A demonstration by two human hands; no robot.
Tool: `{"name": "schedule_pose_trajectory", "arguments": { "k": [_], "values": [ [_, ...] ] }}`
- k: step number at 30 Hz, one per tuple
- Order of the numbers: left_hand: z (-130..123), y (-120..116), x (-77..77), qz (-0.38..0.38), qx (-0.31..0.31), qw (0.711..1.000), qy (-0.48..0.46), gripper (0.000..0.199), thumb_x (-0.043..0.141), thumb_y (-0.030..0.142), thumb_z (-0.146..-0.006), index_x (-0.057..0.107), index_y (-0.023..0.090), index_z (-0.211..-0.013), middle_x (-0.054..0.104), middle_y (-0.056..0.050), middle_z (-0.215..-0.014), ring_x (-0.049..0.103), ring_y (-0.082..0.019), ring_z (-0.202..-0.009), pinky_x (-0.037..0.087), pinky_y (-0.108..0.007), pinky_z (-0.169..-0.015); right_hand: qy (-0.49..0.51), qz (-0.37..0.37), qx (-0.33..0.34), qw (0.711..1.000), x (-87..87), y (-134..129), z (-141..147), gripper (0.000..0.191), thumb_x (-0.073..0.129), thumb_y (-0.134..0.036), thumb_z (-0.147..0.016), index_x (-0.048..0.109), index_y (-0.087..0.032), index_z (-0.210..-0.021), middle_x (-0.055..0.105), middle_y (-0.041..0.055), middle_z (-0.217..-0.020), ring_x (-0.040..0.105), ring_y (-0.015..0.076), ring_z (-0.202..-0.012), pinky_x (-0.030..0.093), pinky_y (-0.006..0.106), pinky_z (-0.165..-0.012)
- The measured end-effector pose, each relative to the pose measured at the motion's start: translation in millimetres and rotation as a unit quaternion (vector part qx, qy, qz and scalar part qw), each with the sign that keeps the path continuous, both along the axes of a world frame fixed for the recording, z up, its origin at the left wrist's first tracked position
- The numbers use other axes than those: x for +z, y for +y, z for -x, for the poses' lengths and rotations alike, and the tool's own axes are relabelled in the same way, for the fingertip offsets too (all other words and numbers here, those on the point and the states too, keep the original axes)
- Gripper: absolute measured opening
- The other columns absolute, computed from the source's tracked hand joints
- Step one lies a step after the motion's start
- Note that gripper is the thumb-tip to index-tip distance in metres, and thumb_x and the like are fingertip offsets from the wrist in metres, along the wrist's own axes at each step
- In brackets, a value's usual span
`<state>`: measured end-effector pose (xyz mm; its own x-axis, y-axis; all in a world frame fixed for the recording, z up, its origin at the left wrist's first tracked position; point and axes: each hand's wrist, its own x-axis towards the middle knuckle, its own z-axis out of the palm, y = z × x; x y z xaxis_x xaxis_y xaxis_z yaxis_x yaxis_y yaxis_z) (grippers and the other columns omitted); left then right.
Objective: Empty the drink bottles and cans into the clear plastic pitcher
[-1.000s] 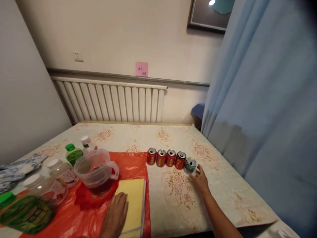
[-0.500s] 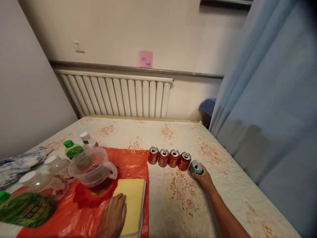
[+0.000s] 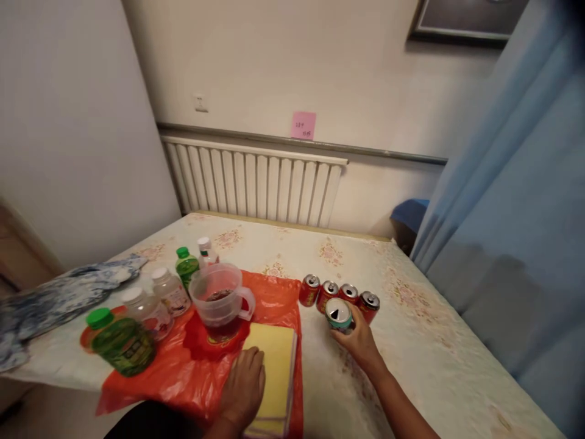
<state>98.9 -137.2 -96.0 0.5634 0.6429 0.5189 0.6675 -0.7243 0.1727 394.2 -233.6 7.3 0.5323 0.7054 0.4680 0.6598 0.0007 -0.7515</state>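
My right hand grips a green drink can with a silver top and opened mouth. It is held in front of several red drink cans, which stand in a row and are partly hidden behind it. My left hand lies flat on a folded yellow cloth, its fingers stretched out. To the left of the cloth, a clear plastic jug with dark liquid in it stands on a red scalloped piece.
A red plastic sheet covers part of the floral-covered bed or table. At left stand green-capped bottles, white-capped clear bottles and a crumpled blue-white cloth. A radiator lies behind; a blue curtain hangs right.
My right hand has lifted the green can from the row's right end and brought it left, in front of the red cans. My view has turned left; my left hand stays on the cloth.
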Motion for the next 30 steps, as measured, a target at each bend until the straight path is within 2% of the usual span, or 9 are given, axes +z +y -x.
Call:
{"name": "schedule_pose_trajectory", "arguments": {
  "k": [7, 12, 15, 20, 24, 30],
  "values": [
    [0, -4, -15.4, 0.031, 0.034, 0.999, 0.000, 0.029, 0.044, 0.014, -0.089, 0.059, 0.021, -0.113, 0.062, -0.006, -0.119, 0.054, -0.023, -0.113, 0.043, -0.041, -0.101, -0.135, -0.041, 0.111, 0.984, 71.8, 78, 64, 0.060, 0.071, -0.021, -0.064, 0.052, -0.018, -0.121, 0.060, 0.0117, -0.117, 0.057, 0.0285, -0.110, 0.045, 0.047, -0.098],
    [-1, -1, -31.3, 0.061, 0.038, 0.997, 0.017, 0.032, 0.047, 0.016, -0.089, 0.058, 0.022, -0.118, 0.062, -0.006, -0.126, 0.053, -0.024, -0.119, 0.040, -0.041, -0.105, -0.217, -0.055, 0.178, 0.958, 108.0, 125, 101, 0.062, 0.069, -0.013, -0.065, 0.049, -0.019, -0.124, 0.056, 0.0111, -0.119, 0.053, 0.0267, -0.112, 0.045, 0.044, -0.098],
    [-1, -1, -33.2, 0.084, 0.033, 0.996, 0.022, 0.032, 0.048, 0.017, -0.090, 0.059, 0.020, -0.120, 0.061, -0.007, -0.128, 0.052, -0.024, -0.121, 0.039, -0.040, -0.107, -0.290, -0.050, 0.202, 0.934, 117.7, 146, 117, 0.065, 0.067, -0.010, -0.066, 0.047, -0.018, -0.128, 0.053, 0.0126, -0.121, 0.051, 0.0270, -0.113, 0.045, 0.044, -0.098],
    [-3, -4, -28.4, 0.105, 0.042, 0.993, 0.016, 0.032, 0.046, 0.016, -0.090, 0.060, 0.021, -0.119, 0.061, -0.006, -0.128, 0.052, -0.025, -0.120, 0.039, -0.042, -0.107, -0.414, -0.015, 0.203, 0.887, 122.7, 173, 130, 0.064, 0.066, -0.011, -0.070, 0.047, -0.017, -0.131, 0.054, 0.0152, -0.119, 0.050, 0.0287, -0.108, 0.046, 0.044, -0.091],
    [-3, -4, -23.2, 0.133, 0.033, 0.990, 0.030, 0.033, 0.047, 0.020, -0.091, 0.059, 0.019, -0.122, 0.060, -0.007, -0.130, 0.051, -0.026, -0.121, 0.038, -0.043, -0.107, -0.489, -0.001, 0.190, 0.851, 127.5, 183, 134, 0.059, 0.065, -0.014, -0.075, 0.047, -0.017, -0.131, 0.054, 0.0158, -0.118, 0.049, 0.0284, -0.106, 0.045, 0.043, -0.087],
    [0, -6, -8.8, 0.166, 0.025, 0.985, 0.038, 0.033, 0.044, 0.017, -0.092, 0.059, 0.018, -0.121, 0.059, -0.008, -0.130, 0.050, -0.026, -0.122, 0.037, -0.042, -0.109, -0.560, -0.008, 0.173, 0.810, 136.5, 188, 142, 0.044, 0.058, -0.014, -0.085, 0.051, -0.018, -0.128, 0.055, 0.0146, -0.114, 0.048, 0.0268, -0.102, 0.043, 0.040, -0.085]
  ]
}}
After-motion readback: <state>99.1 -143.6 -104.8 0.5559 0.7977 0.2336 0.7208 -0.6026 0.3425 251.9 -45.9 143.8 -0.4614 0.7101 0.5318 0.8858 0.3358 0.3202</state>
